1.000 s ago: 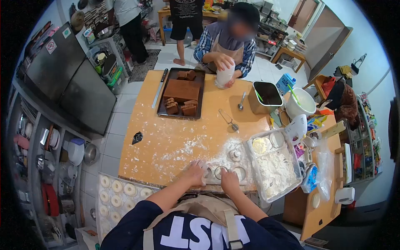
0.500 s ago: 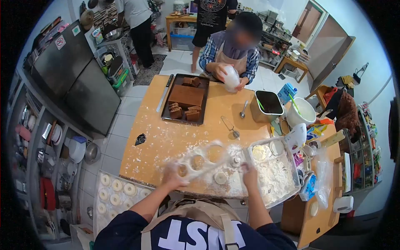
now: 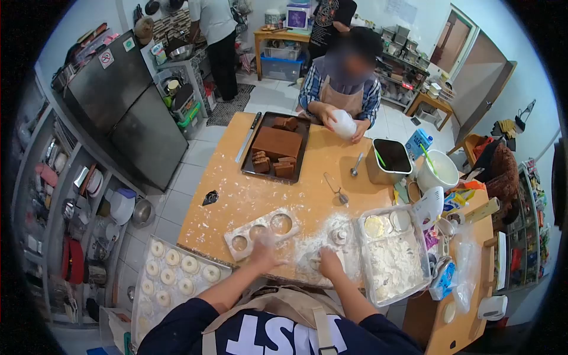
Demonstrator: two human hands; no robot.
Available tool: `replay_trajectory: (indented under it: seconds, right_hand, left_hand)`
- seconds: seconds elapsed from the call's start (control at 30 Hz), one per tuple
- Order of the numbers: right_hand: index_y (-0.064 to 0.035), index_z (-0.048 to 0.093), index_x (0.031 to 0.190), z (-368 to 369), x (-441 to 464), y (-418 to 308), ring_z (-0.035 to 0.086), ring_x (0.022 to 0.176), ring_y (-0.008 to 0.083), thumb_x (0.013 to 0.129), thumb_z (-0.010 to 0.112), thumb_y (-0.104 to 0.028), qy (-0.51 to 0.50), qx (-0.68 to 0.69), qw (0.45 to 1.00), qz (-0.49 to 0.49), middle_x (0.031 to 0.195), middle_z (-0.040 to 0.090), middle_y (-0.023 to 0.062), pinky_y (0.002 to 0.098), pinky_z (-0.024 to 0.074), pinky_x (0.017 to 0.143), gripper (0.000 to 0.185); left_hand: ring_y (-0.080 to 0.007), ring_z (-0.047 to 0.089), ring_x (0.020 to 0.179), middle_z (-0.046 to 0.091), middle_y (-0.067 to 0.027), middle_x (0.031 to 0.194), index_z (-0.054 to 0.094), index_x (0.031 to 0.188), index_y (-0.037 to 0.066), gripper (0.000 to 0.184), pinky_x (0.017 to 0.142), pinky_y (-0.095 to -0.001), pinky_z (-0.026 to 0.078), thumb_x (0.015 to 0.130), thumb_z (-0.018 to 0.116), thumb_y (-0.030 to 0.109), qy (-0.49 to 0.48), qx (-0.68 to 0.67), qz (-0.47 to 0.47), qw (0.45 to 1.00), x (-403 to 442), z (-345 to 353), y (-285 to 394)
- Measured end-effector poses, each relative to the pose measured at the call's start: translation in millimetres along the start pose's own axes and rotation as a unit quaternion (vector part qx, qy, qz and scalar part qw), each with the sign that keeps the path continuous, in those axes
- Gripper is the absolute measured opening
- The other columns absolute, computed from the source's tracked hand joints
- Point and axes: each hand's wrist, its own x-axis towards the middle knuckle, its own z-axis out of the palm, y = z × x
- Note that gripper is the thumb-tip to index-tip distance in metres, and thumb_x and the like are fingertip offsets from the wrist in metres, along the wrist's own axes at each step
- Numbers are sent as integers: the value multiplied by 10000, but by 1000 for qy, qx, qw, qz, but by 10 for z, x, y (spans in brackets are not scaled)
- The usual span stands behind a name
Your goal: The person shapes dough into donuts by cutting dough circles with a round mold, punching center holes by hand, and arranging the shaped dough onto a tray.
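A flat, pale strip with three round holes [image 3: 260,234], apparently rolled dough, lies on the floured table at the left. My left hand [image 3: 264,254] is at its near edge, smeared by motion, so its fingers cannot be made out. On the flour to the right, my right hand [image 3: 331,264] is closed, fingers pointing down beside a round piece of dough [image 3: 312,260] that it partly covers. Whatever it pinches is hidden. Just beyond stands a small round flour-covered piece [image 3: 339,236], its kind unclear.
Right of my hands is a clear tub of flour [image 3: 396,260]. At lower left a tray [image 3: 142,296] bears several dough rings. Farther back are a black tray of brown cake [image 3: 276,144], a knife [image 3: 247,139] and a person holding a white bundle [image 3: 342,124].
The holed strip, blurred and raised between my hands before, now lies flat farther left. My right hand has moved left from beside the tub to the dough round. The whole view has shifted slightly.
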Motion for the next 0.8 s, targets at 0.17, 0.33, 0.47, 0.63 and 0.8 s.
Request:
replay_trajectory:
  seconds: [0.17,0.33,0.47,0.63,0.8]
  right_hand:
    - [-9,478,962,-365,-127,-4,572,825,406,714,727,-163,-19,124,992,18,858,582,239,441,447,678,384]
    - [-19,441,957,-944,-198,-40,571,702,238,682,776,-122,104,213,972,-8,769,558,132,349,455,617,446]
    - [-18,434,948,-955,-157,262,549,673,220,689,734,-53,201,242,948,-49,752,548,109,340,466,633,398]
    - [-24,426,953,-1203,-205,339,536,731,186,698,680,5,231,224,945,-64,800,541,96,317,460,694,361]
    - [-28,411,972,-1245,-3,293,500,785,160,710,657,10,219,330,912,-106,850,506,73,291,437,738,362]
  left_hand:
    - [-388,398,1245,335,-269,1385,274,1386,7,830,1035,-430,341,747,738,261,-172,-242,15,955,268,543,577]
    - [-247,494,1174,464,-170,1317,315,1350,6,679,951,-353,428,791,695,74,-175,-508,-46,842,482,426,1201]
    - [-195,536,1093,547,-146,1204,334,1305,23,612,901,-321,453,803,683,55,-133,-533,-35,835,628,452,1521]
    - [-164,537,1062,570,-116,1127,346,1218,48,524,835,-296,477,819,682,100,-126,-524,-15,842,744,521,1719]
    - [-171,535,1060,527,-134,1171,341,1182,32,505,870,-316,460,807,675,74,3,-445,-30,895,672,281,1849]
